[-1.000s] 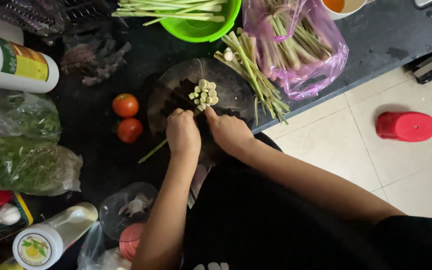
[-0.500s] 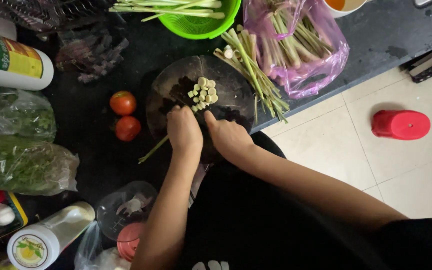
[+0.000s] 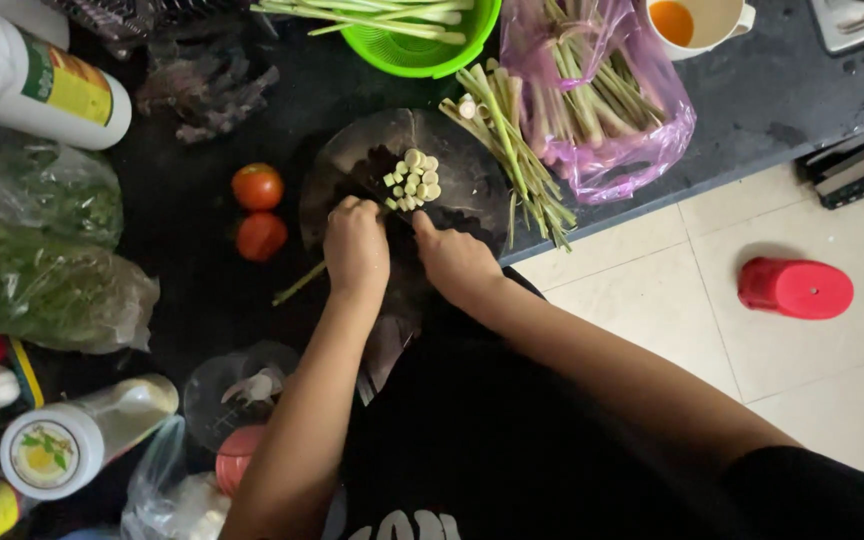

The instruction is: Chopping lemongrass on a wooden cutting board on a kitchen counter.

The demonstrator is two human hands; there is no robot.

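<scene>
Lemongrass stalk: thin green stem lying on the round dark chopping board, its free end sticking out past the board's left edge onto the table.
Table: dark counter top; pale tiled floor beyond its edge, with a red stool on it.
Pink bag: holds a bundle of lemongrass, beside loose stalks at the board's right edge.
Green bowl: more trimmed stalks, above the board.
Left hand: curled over the stalk, pressing it to the board.
Right hand: closed just beside the left; what it grips cannot be made out.
Tomatoes: two, left of the board.
Cut slices: small pale rounds heaped on the board just above the hands.
</scene>
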